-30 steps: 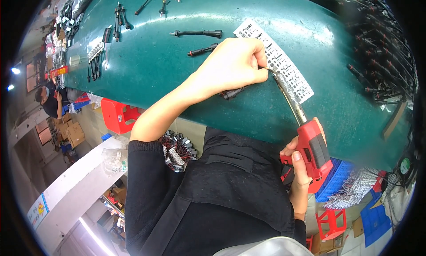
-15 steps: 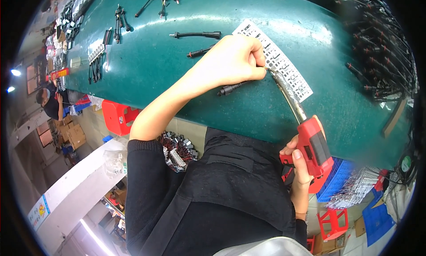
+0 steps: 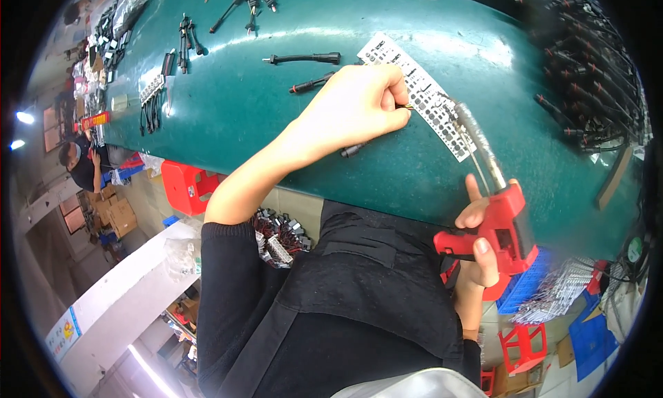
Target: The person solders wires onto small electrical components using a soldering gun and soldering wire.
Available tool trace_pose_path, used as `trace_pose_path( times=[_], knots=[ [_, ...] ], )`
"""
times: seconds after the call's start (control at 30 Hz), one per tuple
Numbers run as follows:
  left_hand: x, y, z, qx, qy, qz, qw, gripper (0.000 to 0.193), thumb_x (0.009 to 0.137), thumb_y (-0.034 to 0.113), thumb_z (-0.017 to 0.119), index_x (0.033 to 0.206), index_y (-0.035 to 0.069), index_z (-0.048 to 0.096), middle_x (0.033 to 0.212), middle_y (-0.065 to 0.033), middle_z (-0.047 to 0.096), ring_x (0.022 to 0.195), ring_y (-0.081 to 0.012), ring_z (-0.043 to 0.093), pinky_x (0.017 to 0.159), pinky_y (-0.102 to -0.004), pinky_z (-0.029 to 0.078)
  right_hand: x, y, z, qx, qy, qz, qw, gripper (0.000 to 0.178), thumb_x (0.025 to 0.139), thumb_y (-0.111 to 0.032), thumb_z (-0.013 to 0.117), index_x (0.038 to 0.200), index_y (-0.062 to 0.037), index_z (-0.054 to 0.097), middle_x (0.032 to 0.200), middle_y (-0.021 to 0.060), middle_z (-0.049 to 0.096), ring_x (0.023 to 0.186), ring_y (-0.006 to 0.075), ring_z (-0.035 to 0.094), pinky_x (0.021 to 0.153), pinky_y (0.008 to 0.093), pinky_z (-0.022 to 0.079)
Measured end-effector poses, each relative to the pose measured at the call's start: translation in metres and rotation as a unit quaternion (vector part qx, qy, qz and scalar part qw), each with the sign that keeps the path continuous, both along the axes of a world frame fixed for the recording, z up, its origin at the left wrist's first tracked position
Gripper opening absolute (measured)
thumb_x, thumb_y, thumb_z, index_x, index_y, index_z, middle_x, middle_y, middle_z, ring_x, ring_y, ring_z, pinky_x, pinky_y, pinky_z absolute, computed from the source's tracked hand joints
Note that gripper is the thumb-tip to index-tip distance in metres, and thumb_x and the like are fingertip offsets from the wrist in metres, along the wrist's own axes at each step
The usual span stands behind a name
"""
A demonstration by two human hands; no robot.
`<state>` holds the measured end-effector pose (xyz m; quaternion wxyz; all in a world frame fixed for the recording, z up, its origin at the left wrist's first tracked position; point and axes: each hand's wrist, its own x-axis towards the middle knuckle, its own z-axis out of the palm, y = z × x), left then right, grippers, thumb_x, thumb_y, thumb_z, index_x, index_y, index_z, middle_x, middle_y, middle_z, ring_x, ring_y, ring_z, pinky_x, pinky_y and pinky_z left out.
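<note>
My left hand (image 3: 356,104) reaches over the white slotted strip (image 3: 378,51), thumb and finger pinched on a thin cable whose short wire ends (image 3: 407,107) poke out at the fingertips. Below that hand a black connector (image 3: 353,151) partly shows; whether it belongs to the same cable I cannot tell. My right hand (image 3: 481,263) grips a red soldering gun (image 3: 510,225), one finger stretched along its front. The gun's metal barrel slants up and left, its tip over the strip's right edge, apart from the wires. Two black cables, one straight (image 3: 304,57) and one partly covered (image 3: 309,85), lie beyond my left hand.
Many black cables (image 3: 587,80) are heaped at the right of the green table (image 3: 228,108). More cables (image 3: 185,42) lie at the far left. A red stool (image 3: 185,187), a blue crate (image 3: 525,280) and a pile of wired parts (image 3: 280,239) are below table height.
The soldering gun's tip has moved right, away from the wire ends, and a finger of my right hand has straightened. The white strip has shifted slightly left. My left hand keeps its pinch.
</note>
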<state>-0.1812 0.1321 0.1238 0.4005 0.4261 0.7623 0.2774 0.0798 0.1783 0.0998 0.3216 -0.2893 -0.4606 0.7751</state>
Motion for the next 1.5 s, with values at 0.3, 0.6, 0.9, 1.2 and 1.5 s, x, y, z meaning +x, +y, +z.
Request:
trace_pose_path(
  times=[0.3, 0.6, 0.9, 1.2, 1.5],
  knots=[
    [0.011, -0.018, -0.009, 0.132, 0.131, -0.048, 0.981, 0.020, 0.083, 0.007, 0.065, 0.101, -0.002, 0.062, 0.079, -0.0083, 0.063, 0.065, -0.0139, 0.064, 0.062, -0.0252, 0.051, -0.024, 0.009, -0.002, -0.054, 0.086, -0.047, 0.994, 0.083, 0.071, -0.024, 0.061, 0.136, 0.0105, 0.022, 0.079, 0.0094, 0.056, 0.072, 0.0212, 0.058, 0.111, 0.0605, 0.011],
    [0.015, -0.020, -0.014, 0.131, 0.057, 0.002, 0.990, 0.017, 0.081, 0.005, 0.065, 0.098, 0.000, 0.064, 0.078, -0.0049, 0.063, 0.065, -0.0088, 0.062, 0.060, -0.0217, 0.049, -0.022, 0.008, -0.007, -0.056, 0.104, -0.050, 0.992, 0.084, 0.072, -0.022, 0.060, 0.139, 0.0090, 0.018, 0.082, 0.0091, 0.056, 0.073, 0.0211, 0.058, 0.111, 0.0607, 0.010],
    [0.012, -0.024, -0.019, 0.174, 0.044, 0.026, 0.983, 0.018, 0.080, 0.006, 0.068, 0.098, 0.002, 0.067, 0.077, -0.0034, 0.065, 0.065, -0.0069, 0.060, 0.059, -0.0199, 0.049, -0.024, 0.014, -0.014, -0.062, 0.136, -0.053, 0.987, 0.082, 0.072, -0.024, 0.057, 0.139, 0.0073, 0.022, 0.080, 0.0066, 0.052, 0.072, 0.0169, 0.052, 0.110, 0.0616, 0.013],
    [0.007, -0.035, -0.032, 0.265, 0.072, 0.021, 0.961, 0.014, 0.080, 0.012, 0.067, 0.093, 0.006, 0.066, 0.080, -0.0059, 0.066, 0.066, -0.0125, 0.065, 0.058, -0.0253, 0.053, -0.025, 0.009, -0.020, -0.066, 0.175, -0.059, 0.980, 0.056, 0.074, -0.018, 0.054, 0.120, 0.0104, 0.037, 0.084, 0.0098, 0.046, 0.077, 0.0196, 0.046, 0.113, 0.0579, 0.010],
    [0.014, -0.037, -0.040, 0.323, 0.144, -0.013, 0.935, 0.011, 0.082, 0.018, 0.061, 0.086, 0.008, 0.062, 0.080, -0.0067, 0.062, 0.072, -0.0258, 0.063, 0.060, -0.0364, 0.049, -0.015, 0.006, -0.023, -0.055, 0.149, -0.068, 0.985, 0.056, 0.075, -0.018, 0.050, 0.121, 0.0114, 0.038, 0.090, 0.0105, 0.047, 0.084, 0.0212, 0.045, 0.114, 0.0550, 0.010]
  ],
)
